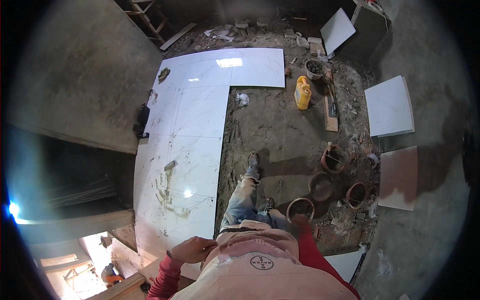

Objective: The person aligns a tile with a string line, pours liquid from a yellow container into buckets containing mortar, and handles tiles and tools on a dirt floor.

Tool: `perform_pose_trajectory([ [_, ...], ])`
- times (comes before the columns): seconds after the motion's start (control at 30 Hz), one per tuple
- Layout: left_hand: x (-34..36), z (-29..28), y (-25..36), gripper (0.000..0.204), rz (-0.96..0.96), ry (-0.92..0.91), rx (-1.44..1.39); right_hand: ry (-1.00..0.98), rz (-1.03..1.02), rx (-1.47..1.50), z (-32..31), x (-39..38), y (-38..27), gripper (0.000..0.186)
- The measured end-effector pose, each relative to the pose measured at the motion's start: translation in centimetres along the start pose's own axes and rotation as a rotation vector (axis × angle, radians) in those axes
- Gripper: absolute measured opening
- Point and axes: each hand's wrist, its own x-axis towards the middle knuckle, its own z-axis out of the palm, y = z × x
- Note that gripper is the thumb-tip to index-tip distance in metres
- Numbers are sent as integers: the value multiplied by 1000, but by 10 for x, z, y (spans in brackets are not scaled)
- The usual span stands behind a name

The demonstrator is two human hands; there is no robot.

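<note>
My left hand [194, 249] is closed at the side of my pale shirt [255, 245], its curled fingertips meeting the cloth and seeming to pinch it. On the other side my right arm reaches forward in a red sleeve. The right hand [300, 223] is dark and blurred, at the near rim of a round bucket [288, 212], and appears to grip it. The fingers do not show clearly. Past it, more buckets stand on the ground: a reddish one [356, 195], a dark one [321, 186] and one with a stick in it [332, 160].
Large white glossy tiles [197, 115] cover the left and far floor, with a small block [170, 165] and mortar smears on them. My feet are on rough grey mortar [272, 130]. A yellow jerrycan [302, 94] stands ahead, near a wooden plank [330, 112]. Loose tiles [390, 107] lean right.
</note>
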Motion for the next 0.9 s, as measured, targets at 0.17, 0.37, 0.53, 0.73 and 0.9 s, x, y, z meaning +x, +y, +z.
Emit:
perform_pose_trajectory([
  [0.17,39,-64,-9,19,-196,-53,-326,-285,554,671,-43,-16,-70,27],
  [0.37,100,-131,-17,21,18,-35,-206,-156,777,976,-115,50,-47,26],
  [0.53,136,-222,-27,22,121,-324,-247,250,933,1784,-190,121,18,26],
  [0.73,206,-270,-7,20,61,-59,-249,307,1090,1571,-291,169,-25,28],
  [0.9,232,-277,-16,21,145,-199,-149,243,1171,1575,-249,166,-27,24],
])
